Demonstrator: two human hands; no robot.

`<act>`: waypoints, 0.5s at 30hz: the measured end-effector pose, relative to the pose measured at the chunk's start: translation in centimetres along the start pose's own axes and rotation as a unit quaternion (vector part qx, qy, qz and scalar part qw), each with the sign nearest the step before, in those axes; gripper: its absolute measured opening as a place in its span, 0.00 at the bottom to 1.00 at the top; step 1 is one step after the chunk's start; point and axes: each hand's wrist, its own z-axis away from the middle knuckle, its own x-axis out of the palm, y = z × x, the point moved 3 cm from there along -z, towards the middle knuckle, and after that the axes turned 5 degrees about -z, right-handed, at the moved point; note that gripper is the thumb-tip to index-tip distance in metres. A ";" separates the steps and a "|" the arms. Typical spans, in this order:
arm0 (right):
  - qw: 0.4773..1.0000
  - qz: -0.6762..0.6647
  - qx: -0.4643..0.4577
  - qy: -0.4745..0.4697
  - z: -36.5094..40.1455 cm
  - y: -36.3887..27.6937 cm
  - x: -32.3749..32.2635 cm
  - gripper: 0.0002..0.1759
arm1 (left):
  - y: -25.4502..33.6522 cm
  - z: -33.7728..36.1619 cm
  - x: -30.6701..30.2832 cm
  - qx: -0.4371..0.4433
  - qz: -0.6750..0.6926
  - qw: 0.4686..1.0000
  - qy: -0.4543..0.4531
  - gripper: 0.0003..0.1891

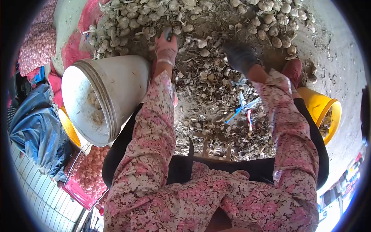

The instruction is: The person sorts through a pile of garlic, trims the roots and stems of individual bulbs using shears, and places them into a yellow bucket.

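My left hand [166, 49], in a pink knitted glove, is closed round a small dark-handled tool [168, 35] beside the heap of garlic bulbs [133, 17]. My right hand [239, 57], in a dark grey glove, reaches over the littered ground near the bulbs on the right [270, 29]; its fingers are blurred, and whether they hold anything is unclear. Between the hands lie a few loose bulbs [205, 52] among dry stems and skins. Below them, pruning shears [242, 106] with blue and red handles rest on the scraps.
A large white bucket [127, 83] lies tipped at the left, some bulbs inside. A yellow bucket [320, 112] lies at the right beside a red shoe [292, 71]. Net sacks of garlic [38, 48] and a dark plastic sheet [40, 127] are at the far left.
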 end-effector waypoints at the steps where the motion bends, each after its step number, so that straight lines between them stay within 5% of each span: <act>1: 0.999 -0.032 0.001 0.043 0.4 0.0 1.0 0.20 | 1.4 -0.7 0.9 0.002 -0.089 0.993 -0.073 0.28; 2: 0.996 -0.070 0.042 -0.020 0.7 0.2 0.0 0.22 | 2.9 -1.3 1.9 -0.001 -0.080 0.994 -0.078 0.28; 4: 0.992 -0.101 0.071 -0.021 -0.4 0.8 0.4 0.22 | 4.1 -2.1 3.0 -0.059 -0.224 0.965 -0.126 0.32; 6: 0.986 -0.125 0.106 -0.016 -0.6 1.6 -0.3 0.22 | 4.2 -2.4 4.0 -0.070 -0.228 0.964 -0.119 0.33; 8: 0.972 -0.155 0.148 0.099 -0.2 2.5 -1.8 0.22 | 3.7 -2.1 4.2 -0.088 -0.229 0.963 -0.111 0.34; 11: 0.987 -0.159 0.026 0.001 -0.7 -1.0 -3.6 0.23 | 1.3 -2.4 4.1 -0.055 -0.156 0.985 -0.054 0.31; 13: 0.991 -0.127 0.037 -0.028 -2.7 -3.9 -2.8 0.22 | -3.8 -3.9 6.1 -0.013 0.061 0.998 0.024 0.26; 14: 0.993 -0.095 0.039 -0.058 -3.3 -4.9 -1.9 0.20 | -5.8 -4.3 7.0 -0.076 0.135 0.981 0.117 0.24; 15: 0.993 -0.098 0.037 -0.056 -3.5 -5.5 -1.0 0.20 | -4.0 -3.3 5.3 -0.075 0.132 0.981 0.119 0.24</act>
